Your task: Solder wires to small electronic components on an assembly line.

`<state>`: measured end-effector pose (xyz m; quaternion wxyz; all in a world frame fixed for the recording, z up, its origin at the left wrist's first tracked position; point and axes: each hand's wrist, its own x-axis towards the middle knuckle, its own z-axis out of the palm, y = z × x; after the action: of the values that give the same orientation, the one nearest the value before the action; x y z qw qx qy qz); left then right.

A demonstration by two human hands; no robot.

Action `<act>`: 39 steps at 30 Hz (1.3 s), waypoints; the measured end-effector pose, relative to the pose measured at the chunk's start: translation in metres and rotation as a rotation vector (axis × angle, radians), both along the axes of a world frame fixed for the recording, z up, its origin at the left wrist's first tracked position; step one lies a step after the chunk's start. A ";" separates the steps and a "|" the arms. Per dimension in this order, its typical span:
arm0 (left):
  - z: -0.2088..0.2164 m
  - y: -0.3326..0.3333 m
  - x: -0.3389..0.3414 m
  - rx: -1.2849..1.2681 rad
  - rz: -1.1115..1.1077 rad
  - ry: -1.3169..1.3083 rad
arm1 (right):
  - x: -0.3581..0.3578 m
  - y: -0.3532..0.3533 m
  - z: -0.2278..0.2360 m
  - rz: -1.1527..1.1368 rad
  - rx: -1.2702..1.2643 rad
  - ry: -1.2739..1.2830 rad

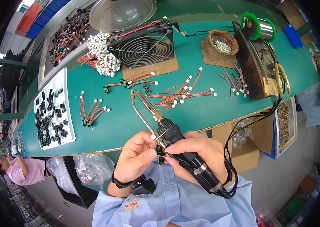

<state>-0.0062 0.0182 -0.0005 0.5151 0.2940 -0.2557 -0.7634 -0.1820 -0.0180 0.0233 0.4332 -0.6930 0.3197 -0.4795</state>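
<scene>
My right hand (205,151) is closed round a black soldering iron (173,133). A thin metal solder-feed tube runs beside its tip, and both point up and left over the bench. Close to my chest, my left hand (135,154) pinches a small black part with a green edge (160,154). A thin reddish wire seems to run from this part to my right fingertips; its exact joint is too small to tell. Beyond the iron's tip lie a few small black parts (147,89) and red-and-black wire leads with white connectors (184,92).
A white tray (69,113) of black parts stands left, near finished-looking leads (92,111). A fan with a wire guard (144,49), bundled white connectors (103,53), a bowl of metal bits (211,38) and a solder spool (265,29) stand farther back. Black cables (239,125) hang right.
</scene>
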 end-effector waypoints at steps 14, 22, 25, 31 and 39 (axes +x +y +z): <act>0.002 -0.005 0.006 0.004 -0.116 0.012 | -0.003 -0.002 -0.001 0.018 0.030 -0.063; 0.006 -0.007 0.002 -0.077 -0.069 -0.068 | -0.007 -0.004 -0.002 0.000 -0.004 0.023; 0.005 -0.007 -0.001 -0.073 -0.026 -0.116 | -0.008 -0.003 -0.005 -0.035 0.001 0.051; 0.005 -0.013 -0.003 -0.022 -0.030 -0.129 | -0.011 -0.001 -0.011 -0.132 0.086 0.005; -0.001 -0.018 0.004 0.003 0.060 -0.128 | -0.004 0.003 -0.009 -0.432 0.035 -0.115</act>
<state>-0.0025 -0.0002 -0.0015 0.5198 0.3506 -0.2783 -0.7276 -0.1860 -0.0146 0.0140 0.3498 -0.5725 0.4437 -0.5941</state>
